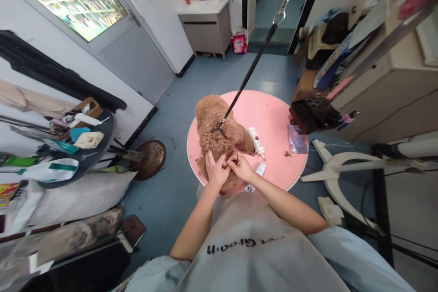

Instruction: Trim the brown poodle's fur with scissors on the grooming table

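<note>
A curly brown dog is on a round pink table, with a black leash running up from its neck area. My left hand is closed on the dog's fur near its head, thumb and fingers gripping. Beside it, my right hand is pinched close to the left fingertips. Whatever is between the right fingers is too small to make out. To the right of my hands lies a white bottle with a narrow tip. A small white object sits close to my right wrist.
Loose brown hair and a blurred purple packet lie toward the table's right edge. A black tool holder is attached there. A dark side table with supplies stands left. A white-topped cabinet is at the back.
</note>
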### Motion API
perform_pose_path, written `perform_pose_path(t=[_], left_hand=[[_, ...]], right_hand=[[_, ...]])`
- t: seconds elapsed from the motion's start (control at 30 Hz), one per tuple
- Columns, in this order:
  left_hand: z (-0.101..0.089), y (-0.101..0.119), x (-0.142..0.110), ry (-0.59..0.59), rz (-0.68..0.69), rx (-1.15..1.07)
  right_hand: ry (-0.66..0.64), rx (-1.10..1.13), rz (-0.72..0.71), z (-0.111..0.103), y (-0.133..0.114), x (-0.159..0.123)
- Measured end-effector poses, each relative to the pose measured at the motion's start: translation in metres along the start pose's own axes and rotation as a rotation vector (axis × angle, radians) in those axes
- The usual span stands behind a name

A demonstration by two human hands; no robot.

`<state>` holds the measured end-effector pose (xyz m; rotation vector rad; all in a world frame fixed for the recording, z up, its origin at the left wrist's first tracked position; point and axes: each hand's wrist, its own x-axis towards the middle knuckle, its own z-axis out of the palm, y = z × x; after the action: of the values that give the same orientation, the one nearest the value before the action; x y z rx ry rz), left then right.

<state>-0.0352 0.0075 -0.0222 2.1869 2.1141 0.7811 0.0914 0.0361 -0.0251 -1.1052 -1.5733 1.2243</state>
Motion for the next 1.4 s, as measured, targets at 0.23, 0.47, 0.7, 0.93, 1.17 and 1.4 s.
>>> perform_pose_path(t=[0.23,0.47,0.7,0.93,1.17,1.4], left_hand=[[0.004,0.000,-0.004,0.009,0.016,0.022],[0.002,0.002,-0.004,-0.025,0.009,0.016],[0.002,0.003,-0.005,-0.004,0.006,0.001],[0.002,0.004,-0.006,-0.020,0.006,0.002],[0.000,0.006,-0.005,-0.009,-0.004,-0.027],[-0.001,0.004,-0.004,-0.019,-0.001,-0.021]], right_hand=[[0.129,-0.023,-0.029,0.006,-0.011,-0.003],[0.101,-0.040,0.078,0.003,-0.004,-0.004],[0.074,0.014,0.109,0.005,0.004,-0.003],[0.007,-0.043,0.109,0.004,0.005,0.003],[0.034,-0.079,0.001,-0.002,-0.002,-0.001],[0.001,-0.243,-0.070,-0.003,-0.005,0.004]])
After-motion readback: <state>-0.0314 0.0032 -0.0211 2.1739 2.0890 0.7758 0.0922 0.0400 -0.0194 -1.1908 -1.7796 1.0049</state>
